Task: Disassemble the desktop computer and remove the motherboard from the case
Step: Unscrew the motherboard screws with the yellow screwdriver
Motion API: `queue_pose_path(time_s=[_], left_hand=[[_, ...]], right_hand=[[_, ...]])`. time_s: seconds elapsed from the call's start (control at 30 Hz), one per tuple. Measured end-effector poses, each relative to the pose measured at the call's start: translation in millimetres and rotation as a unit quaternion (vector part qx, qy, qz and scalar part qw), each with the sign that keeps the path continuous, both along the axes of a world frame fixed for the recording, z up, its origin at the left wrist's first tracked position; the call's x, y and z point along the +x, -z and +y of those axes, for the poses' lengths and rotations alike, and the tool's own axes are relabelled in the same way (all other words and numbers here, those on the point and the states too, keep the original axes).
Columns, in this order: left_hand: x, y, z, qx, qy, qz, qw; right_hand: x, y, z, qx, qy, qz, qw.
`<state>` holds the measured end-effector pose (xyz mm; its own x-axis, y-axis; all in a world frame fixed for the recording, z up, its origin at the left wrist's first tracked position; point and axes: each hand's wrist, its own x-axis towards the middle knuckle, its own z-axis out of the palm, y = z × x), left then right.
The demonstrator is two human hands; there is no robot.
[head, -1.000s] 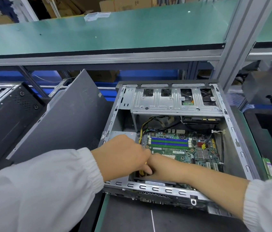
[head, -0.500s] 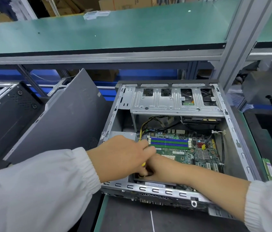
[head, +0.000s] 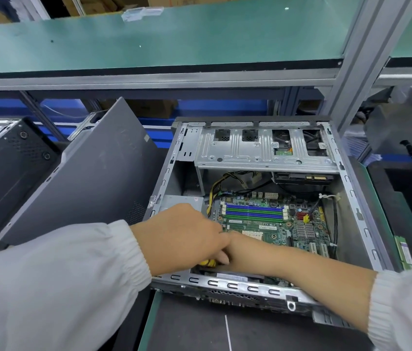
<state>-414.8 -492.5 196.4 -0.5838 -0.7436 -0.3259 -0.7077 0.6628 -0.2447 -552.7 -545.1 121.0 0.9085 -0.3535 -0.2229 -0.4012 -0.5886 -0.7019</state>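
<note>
The open desktop case (head: 238,285) lies on its side in front of me, with the green motherboard (head: 270,231) bolted to its floor. Both my hands reach into the near left corner of the case. My left hand (head: 182,236) lies on top, its fingers curled down onto a yellow cable end (head: 208,262). The right hand (head: 248,249) comes in from the right over the board, and the left hand hides its fingers. A bundle of yellow and black wires (head: 212,193) runs along the board's left edge.
A metal drive cage (head: 263,150) spans the far end of the case. The grey side panel (head: 93,178) leans to the left, beside another black case (head: 2,168). A memory stick (head: 405,252) lies to the right. A green shelf (head: 174,39) and an aluminium post (head: 359,59) stand behind.
Both hands stay in the same corner of the case. My left hand's fingers have shifted slightly over the right hand.
</note>
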Motion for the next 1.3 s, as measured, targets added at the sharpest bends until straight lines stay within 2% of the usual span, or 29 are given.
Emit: queue_pose_path(time_s=[0.07,0.13,0.27,0.4,0.47,0.53,0.67,0.77,0.87,0.97,1.03,1.1,1.17,1.3], left_hand=[[0.6,0.7,-0.9,-0.016,-0.031,0.012,0.999],[5.2,-0.3,2.7,0.002,-0.05,0.04,0.998],[18.5,-14.3,6.6,0.029,-0.063,0.112,0.991],[32.7,-40.5,-8.1,-0.016,-0.108,0.197,0.974],[33.8,-46.3,-19.5,-0.002,-0.128,0.239,0.963],[29.9,-43.8,-27.9,0.036,-0.153,0.323,0.933],[23.4,-31.2,-39.2,0.062,-0.214,0.482,0.847],[23.7,-16.5,-45.7,0.092,-0.26,0.549,0.789],[23.5,-2.7,-48.0,0.117,-0.281,0.584,0.752],[23.4,12.6,-47.5,0.087,-0.318,0.652,0.682],[23.2,21.3,-46.4,0.061,-0.342,0.689,0.636],[23.4,26.8,-45.5,0.047,-0.349,0.716,0.603],[25.0,29.3,-46.1,0.037,-0.346,0.73,0.588],[26.5,30.2,-47.6,0.035,-0.349,0.744,0.569]], right_hand=[[0.7,-0.4,-0.4,-0.034,-0.012,0.025,0.999],[0.4,1.8,-0.9,-0.026,-0.019,0.028,0.999],[-2.0,-3.3,-1.7,-0.002,-0.012,-0.046,0.999],[-3.6,-21.9,-9.4,0.045,0.066,-0.12,0.99],[-4.7,-30.4,-17.1,0.068,0.117,-0.141,0.981],[-6.5,-37.9,-23.8,0.083,0.139,-0.158,0.974],[-9.6,-44.3,-34.8,0.133,0.162,-0.18,0.961],[-8.9,-44.7,-39.1,0.174,0.17,-0.18,0.953],[-6.7,-41.7,-45.3,0.182,0.163,-0.164,0.956],[-5.7,-30.5,-51.7,0.154,0.104,-0.068,0.98],[-1.4,-15.9,-46.8,0.078,0.056,0.041,0.995],[8.0,1.2,-31.6,0.004,0.0,0.132,0.991],[17.8,16.1,-19.2,-0.045,-0.017,0.178,0.983],[33.3,24.6,-23.4,-0.093,0.048,0.215,0.971]])
